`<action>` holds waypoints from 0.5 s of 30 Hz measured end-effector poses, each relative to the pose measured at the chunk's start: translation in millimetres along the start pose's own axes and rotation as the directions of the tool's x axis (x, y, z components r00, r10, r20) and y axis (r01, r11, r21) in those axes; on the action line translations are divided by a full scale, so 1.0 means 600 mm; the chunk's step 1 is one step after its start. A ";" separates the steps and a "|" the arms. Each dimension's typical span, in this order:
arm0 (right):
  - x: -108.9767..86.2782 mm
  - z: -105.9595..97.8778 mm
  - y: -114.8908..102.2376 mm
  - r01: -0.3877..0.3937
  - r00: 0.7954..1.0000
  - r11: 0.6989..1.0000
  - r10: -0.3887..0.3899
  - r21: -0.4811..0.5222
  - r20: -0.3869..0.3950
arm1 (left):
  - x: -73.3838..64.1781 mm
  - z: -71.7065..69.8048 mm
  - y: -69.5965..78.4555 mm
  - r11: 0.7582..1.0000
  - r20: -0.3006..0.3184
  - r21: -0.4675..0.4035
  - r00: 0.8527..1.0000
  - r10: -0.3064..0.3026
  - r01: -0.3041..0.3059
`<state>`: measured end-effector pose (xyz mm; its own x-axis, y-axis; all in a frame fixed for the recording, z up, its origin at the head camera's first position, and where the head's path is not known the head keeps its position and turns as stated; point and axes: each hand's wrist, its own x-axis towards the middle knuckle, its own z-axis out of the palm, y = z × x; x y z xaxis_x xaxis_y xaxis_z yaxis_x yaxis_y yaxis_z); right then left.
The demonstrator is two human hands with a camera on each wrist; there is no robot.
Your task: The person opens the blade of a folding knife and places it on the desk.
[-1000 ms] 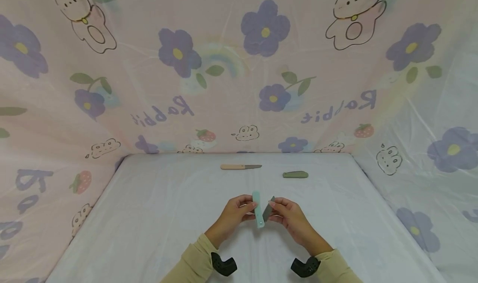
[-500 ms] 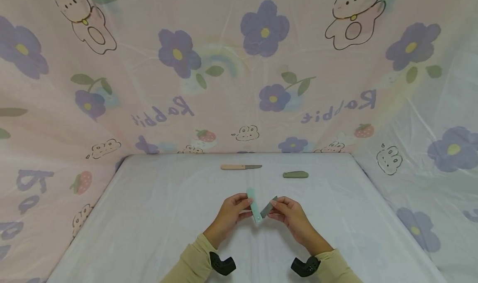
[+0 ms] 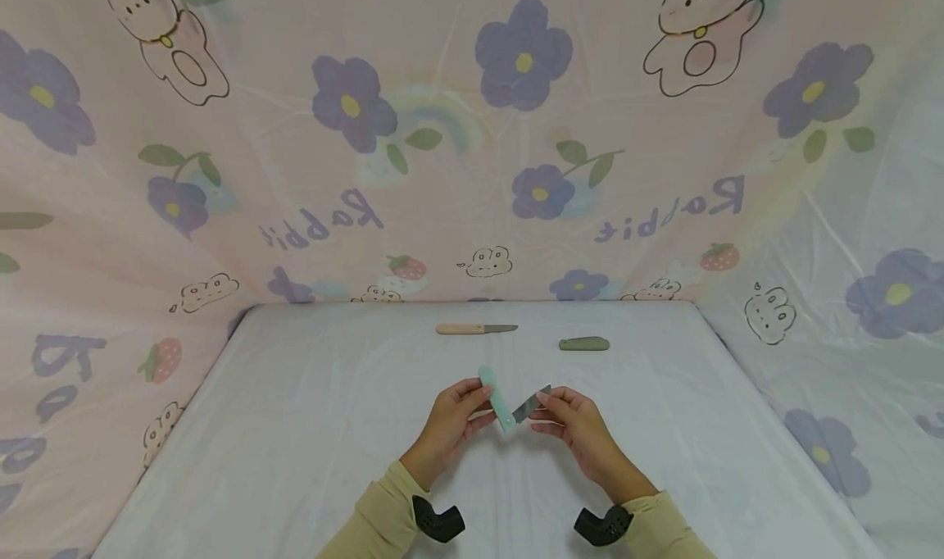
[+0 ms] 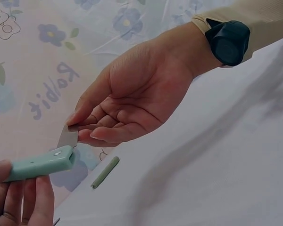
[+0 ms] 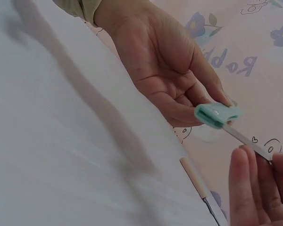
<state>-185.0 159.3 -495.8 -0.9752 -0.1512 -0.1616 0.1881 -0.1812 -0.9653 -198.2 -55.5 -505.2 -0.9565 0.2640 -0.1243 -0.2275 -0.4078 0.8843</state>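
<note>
A folding knife with a mint-green handle (image 3: 497, 402) is held between both hands above the table, its blade (image 3: 531, 406) swung partway out into a V. My left hand (image 3: 450, 418) pinches the handle between thumb and fingers. With thumb and fingertips, my right hand (image 3: 578, 424) pinches the blade near its free end. In the left wrist view the blade (image 4: 68, 136) meets the handle at a small pivot pin. The right wrist view shows the handle's slot (image 5: 211, 117) from its end.
Farther back on the white table (image 3: 332, 379) lies a knife with a wooden handle (image 3: 460, 329), blade to the right. Right of it lies a closed olive-green folding knife (image 3: 584, 344). A printed cloth (image 3: 442, 239) hangs behind and along the sides.
The blade has swung farther out from the handle. My left hand and the handle have shifted left and up, the handle tilting more; the right hand has barely moved.
</note>
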 end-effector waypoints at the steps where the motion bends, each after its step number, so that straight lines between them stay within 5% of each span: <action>1: 0.000 0.000 0.001 0.006 1.000 1.000 -0.006 0.001 0.001 | 0.000 -0.001 0.000 1.000 -0.003 -0.010 1.000 -0.003 0.002; 15: 0.005 0.016 0.013 -0.044 0.992 0.982 0.065 0.186 -0.108 | -0.001 -0.007 -0.008 0.995 -0.128 -0.096 0.991 -0.038 0.025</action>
<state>-185.3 147.8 -501.8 -0.9678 -0.0571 -0.2450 0.2491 -0.3520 -0.9023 -197.3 -57.5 -511.0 -0.9628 0.1650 -0.2140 -0.2680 -0.4828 0.8337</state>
